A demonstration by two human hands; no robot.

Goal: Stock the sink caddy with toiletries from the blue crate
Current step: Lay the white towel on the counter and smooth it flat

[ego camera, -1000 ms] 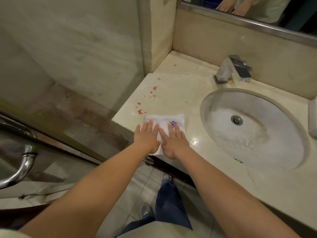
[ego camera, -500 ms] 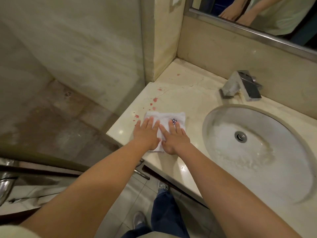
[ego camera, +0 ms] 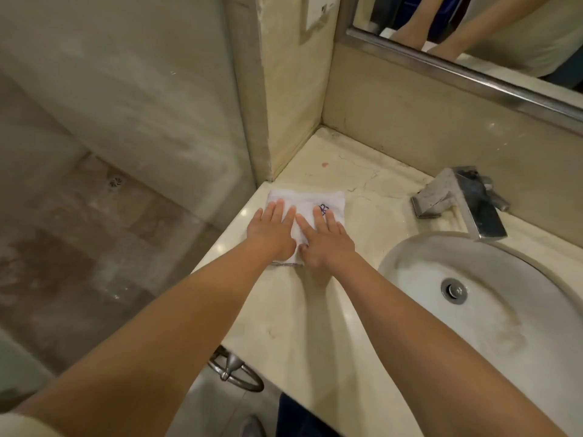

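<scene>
— Since a second ago, what has shifted?

— Both my hands and the white cloth [ego camera: 304,200] have slid up the tabletop [ego camera: 303,310], away from its front edge and toward the back corner by the wall. The red specks that lay just beyond the cloth earlier are now out of sight, and only one pinkish spot [ego camera: 324,165] shows farther back.

— How is your grip?

— My left hand [ego camera: 273,236] and right hand [ego camera: 326,244] lie flat, fingers stretched out, palms pressing down on the cloth. Neither closes around anything. They sit side by side, nearly touching.

— What can you not make out?

— Most of the cloth is under my hands; only its far strip and a small blue embroidered mark [ego camera: 324,208] show, and my right fingers [ego camera: 318,217] cover part of that mark. The sink basin [ego camera: 504,326] is cut off at the right edge. The faucet [ego camera: 463,200] stands behind it. The mirror [ego camera: 473,29] shows only my forearms and a bit of a pale shirt.

— And the blue crate, the caddy, the toiletries?

— None of them is in view. A dark blue patch in the mirror is too small to tell.
</scene>
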